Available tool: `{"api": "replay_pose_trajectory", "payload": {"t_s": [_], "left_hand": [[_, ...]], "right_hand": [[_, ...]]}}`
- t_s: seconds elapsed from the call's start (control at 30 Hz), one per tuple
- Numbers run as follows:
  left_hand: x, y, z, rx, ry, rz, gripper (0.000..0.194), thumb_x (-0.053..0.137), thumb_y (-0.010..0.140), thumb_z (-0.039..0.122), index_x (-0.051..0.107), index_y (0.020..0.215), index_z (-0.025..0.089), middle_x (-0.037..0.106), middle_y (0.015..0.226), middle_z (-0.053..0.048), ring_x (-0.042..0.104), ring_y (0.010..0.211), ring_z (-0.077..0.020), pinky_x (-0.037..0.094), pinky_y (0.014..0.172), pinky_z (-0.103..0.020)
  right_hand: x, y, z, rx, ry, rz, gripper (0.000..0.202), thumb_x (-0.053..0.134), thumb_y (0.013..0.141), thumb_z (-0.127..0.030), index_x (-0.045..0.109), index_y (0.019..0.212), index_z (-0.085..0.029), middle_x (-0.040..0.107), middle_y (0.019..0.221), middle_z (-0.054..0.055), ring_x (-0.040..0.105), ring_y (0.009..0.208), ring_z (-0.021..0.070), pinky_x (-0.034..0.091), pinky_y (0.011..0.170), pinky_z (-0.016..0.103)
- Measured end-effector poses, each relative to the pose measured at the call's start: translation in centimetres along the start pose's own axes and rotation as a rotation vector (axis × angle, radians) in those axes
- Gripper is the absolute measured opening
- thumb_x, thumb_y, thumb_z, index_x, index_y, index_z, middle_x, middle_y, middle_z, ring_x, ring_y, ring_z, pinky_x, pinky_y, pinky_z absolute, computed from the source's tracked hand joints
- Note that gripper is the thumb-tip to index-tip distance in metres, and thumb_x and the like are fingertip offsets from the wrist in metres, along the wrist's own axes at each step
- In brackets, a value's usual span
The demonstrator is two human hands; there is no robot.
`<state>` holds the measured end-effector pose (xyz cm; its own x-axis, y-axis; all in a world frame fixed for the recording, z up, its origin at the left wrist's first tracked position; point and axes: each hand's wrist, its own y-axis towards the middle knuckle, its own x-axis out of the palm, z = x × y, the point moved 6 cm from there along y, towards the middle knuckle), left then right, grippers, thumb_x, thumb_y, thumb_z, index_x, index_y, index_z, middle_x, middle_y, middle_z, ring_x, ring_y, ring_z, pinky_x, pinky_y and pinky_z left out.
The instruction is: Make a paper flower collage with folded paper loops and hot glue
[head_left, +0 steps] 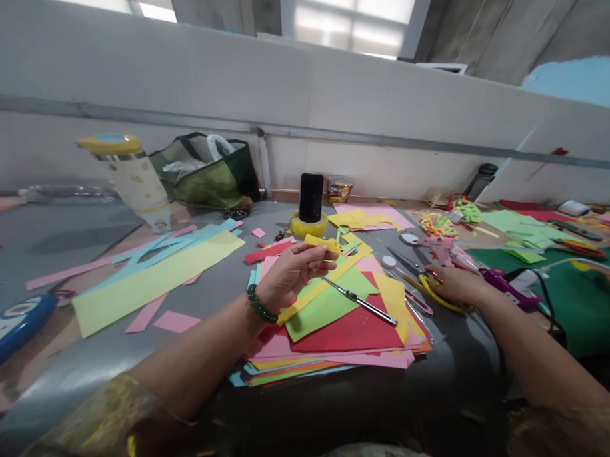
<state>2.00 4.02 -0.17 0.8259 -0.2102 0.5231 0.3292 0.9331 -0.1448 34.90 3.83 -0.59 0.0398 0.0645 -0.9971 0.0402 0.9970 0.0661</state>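
My left hand (pixel 299 271) pinches a small folded piece of yellow paper (pixel 320 243) between thumb and fingers, above a stack of coloured paper (pixel 341 330). On that stack lies a utility knife (pixel 362 304), its blade pointing toward my left hand. To the right, my right hand (pixel 453 285) is closed at the yellow-handled scissors (pixel 433 293), which lie low over the table; its fingertips are partly hidden. Just beyond that hand is a pink glue gun (pixel 438 249). A pink hair clip (pixel 419 302) lies nearer the stack.
Paper strips (pixel 158 277) spread over the left side. A tumbler (pixel 131 182), a green bag (pixel 211 172), a phone (pixel 311 197) on a tape roll (pixel 308 226) and a snack cup (pixel 339 189) stand along the back. A blue case (pixel 16 332) lies at left.
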Motion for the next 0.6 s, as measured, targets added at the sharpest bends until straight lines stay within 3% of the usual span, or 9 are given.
{"api": "replay_pose_trajectory", "payload": {"t_s": [0.07, 0.1, 0.17, 0.23, 0.33, 0.43, 0.6], "left_hand": [[-0.1, 0.1, -0.2, 0.004, 0.016, -0.009, 0.014, 0.069, 0.084, 0.009, 0.069, 0.071, 0.013, 0.076, 0.075, -0.006, 0.069, 0.063, -0.0117, 0.054, 0.07, -0.024], [-0.1, 0.2, -0.3, 0.009, 0.029, -0.018, 0.011, 0.072, 0.082, 0.01, 0.069, 0.072, 0.013, 0.076, 0.076, -0.006, 0.069, 0.064, -0.0119, 0.054, 0.07, -0.024], [-0.1, 0.2, -0.5, 0.012, 0.053, -0.033, 0.01, 0.077, 0.078, 0.013, 0.069, 0.073, 0.012, 0.076, 0.077, -0.005, 0.069, 0.065, -0.0118, 0.054, 0.068, -0.022], [0.0, 0.2, -0.7, 0.008, 0.064, -0.043, 0.012, 0.082, 0.074, 0.016, 0.07, 0.073, 0.012, 0.075, 0.077, -0.004, 0.069, 0.066, -0.0117, 0.054, 0.065, -0.021], [0.0, 0.3, -0.8, 0.011, 0.051, -0.055, 0.019, 0.087, 0.067, 0.02, 0.072, 0.074, 0.013, 0.074, 0.075, -0.002, 0.068, 0.068, -0.0113, 0.053, 0.063, -0.019], [-0.1, 0.5, -0.6, 0.005, 0.076, -0.07, 0.025, 0.092, 0.062, 0.023, 0.071, 0.074, 0.014, 0.071, 0.071, 0.0, 0.066, 0.066, -0.0096, 0.051, 0.063, -0.018], [-0.9, 1.1, 0.5, 0.111, 0.195, -0.057, 0.028, 0.092, 0.061, 0.024, 0.068, 0.074, 0.016, 0.069, 0.067, 0.002, 0.064, 0.062, -0.009, 0.05, 0.062, -0.02]], "right_hand": [[-1.6, -0.7, -2.0, -0.001, -0.005, 0.009, 0.03, 0.067, 0.079, -0.029, 0.075, 0.105, -0.016, 0.075, 0.1, 0.02, 0.072, 0.089, 0.0354, 0.057, 0.076, 0.047], [-2.9, -1.1, -3.7, -0.047, 0.05, 0.089, 0.039, 0.065, 0.084, -0.033, 0.071, 0.118, -0.015, 0.073, 0.11, 0.021, 0.072, 0.094, 0.0348, 0.057, 0.08, 0.049], [-5.4, -2.3, -8.6, -0.289, 0.291, 0.242, 0.047, 0.058, 0.093, -0.04, 0.059, 0.137, -0.022, 0.067, 0.128, 0.016, 0.071, 0.095, 0.0263, 0.058, 0.085, 0.045], [-6.9, -3.5, -13.7, -0.568, 0.438, 0.32, 0.05, 0.061, 0.092, -0.042, 0.057, 0.139, -0.026, 0.058, 0.141, 0.014, 0.069, 0.104, 0.0242, 0.058, 0.089, 0.043], [-7.3, -3.6, -18.8, -0.783, 0.518, 0.352, 0.036, 0.061, 0.092, -0.031, 0.064, 0.127, -0.024, 0.067, 0.128, 0.011, 0.066, 0.111, 0.0244, 0.056, 0.093, 0.043], [-6.9, -2.2, -20.3, -0.833, 0.626, 0.33, 0.022, 0.054, 0.094, -0.024, 0.073, 0.106, -0.022, 0.075, 0.103, 0.008, 0.07, 0.095, 0.0206, 0.057, 0.086, 0.038], [-6.2, 0.2, -19.3, -0.78, 0.886, 0.167, 0.021, 0.057, 0.091, -0.03, 0.077, 0.092, -0.023, 0.077, 0.089, 0.003, 0.068, 0.08, 0.0159, 0.056, 0.076, 0.033]]}}
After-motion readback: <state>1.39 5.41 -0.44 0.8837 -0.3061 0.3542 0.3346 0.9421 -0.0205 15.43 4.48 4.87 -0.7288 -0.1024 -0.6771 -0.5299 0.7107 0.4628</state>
